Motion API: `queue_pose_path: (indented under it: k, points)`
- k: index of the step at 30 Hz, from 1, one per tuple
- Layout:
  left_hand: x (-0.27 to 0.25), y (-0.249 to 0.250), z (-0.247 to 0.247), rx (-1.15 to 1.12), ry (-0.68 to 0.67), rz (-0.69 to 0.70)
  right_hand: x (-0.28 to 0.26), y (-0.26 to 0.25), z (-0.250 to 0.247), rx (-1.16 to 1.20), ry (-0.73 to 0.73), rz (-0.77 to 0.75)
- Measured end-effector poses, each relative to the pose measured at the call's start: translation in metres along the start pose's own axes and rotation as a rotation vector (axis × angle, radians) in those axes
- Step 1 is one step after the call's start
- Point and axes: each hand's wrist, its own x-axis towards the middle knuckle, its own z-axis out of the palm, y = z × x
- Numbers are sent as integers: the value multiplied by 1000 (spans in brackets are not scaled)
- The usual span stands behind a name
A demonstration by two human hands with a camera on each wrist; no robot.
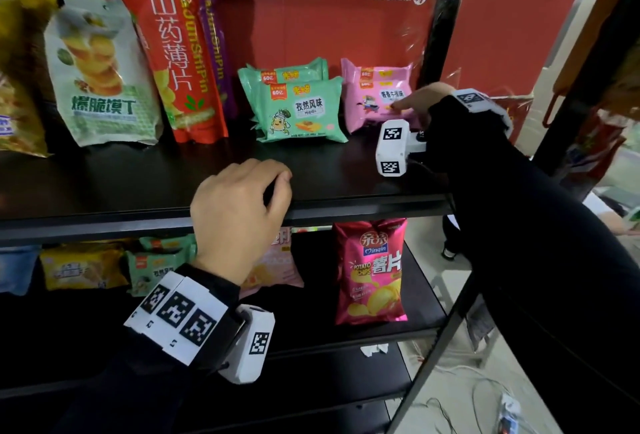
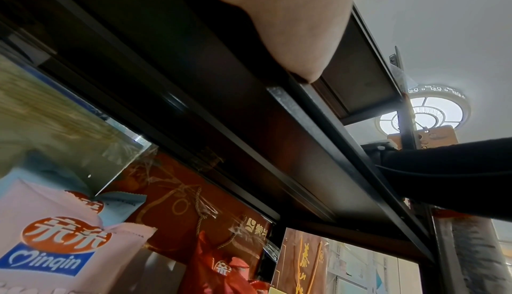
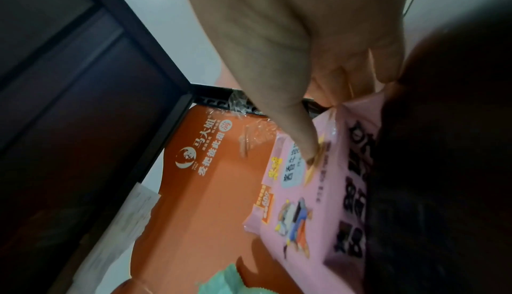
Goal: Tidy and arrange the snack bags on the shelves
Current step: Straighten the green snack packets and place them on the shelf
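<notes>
On the upper black shelf [image 1: 138, 184] a pink snack pack [image 1: 374, 97] stands at the far right, with another pink pack just behind it. My right hand [image 1: 414, 106] holds its right side. In the right wrist view the thumb [image 3: 302, 136] presses on the front of the pink pack [image 3: 299, 211] while the fingers curl behind its edge. Two green packs [image 1: 304, 111] stand just left of it, one behind the other. My left hand [image 1: 282, 191] rests curled on the shelf's front edge, thumb [image 2: 299, 35] against the rail, holding no bag.
Tall bags stand at the upper left: white-green [image 1: 100, 73], red-orange [image 1: 173, 52], purple behind, yellow at the edge. The lower shelf holds a magenta chips bag [image 1: 370, 270], a pale pink bag [image 1: 273, 267], a green pack [image 1: 156, 267] and a yellow pack [image 1: 83, 269]. A black upright post [image 1: 440, 17] bounds the right.
</notes>
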Motion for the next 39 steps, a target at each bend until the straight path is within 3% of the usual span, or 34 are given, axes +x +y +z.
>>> queue_pose_path:
  k: [4, 7, 9, 15, 20, 26, 32, 36, 39]
  points:
    - [0, 0, 1, 9, -2, -5, 7, 4, 3, 212, -189, -4]
    - [-1, 0, 1, 16, -1, -2, 5, 13, 10, 534, -82, -83]
    - [0, 0, 2, 24, -2, -5, 4, 12, 13, 608, -64, -75]
    - [0, 0, 2, 43, -3, -19, -8, 6, 12, 397, -65, -103]
    - [0, 1, 3, 48, -2, -28, -8, 8, 11, 413, -1, -111]
    - [0, 2, 3, 48, 0, -30, -1, 15, 12, 500, -107, -124]
    - [0, 1, 3, 29, 4, -26, 1, 16, 12, 514, -86, -116]
    - [-1, 1, 3, 17, -2, -30, -1, 11, 11, 414, 53, -81]
    - [0, 2, 3, 8, -6, -34, 2, 10, 9, 510, 200, -134]
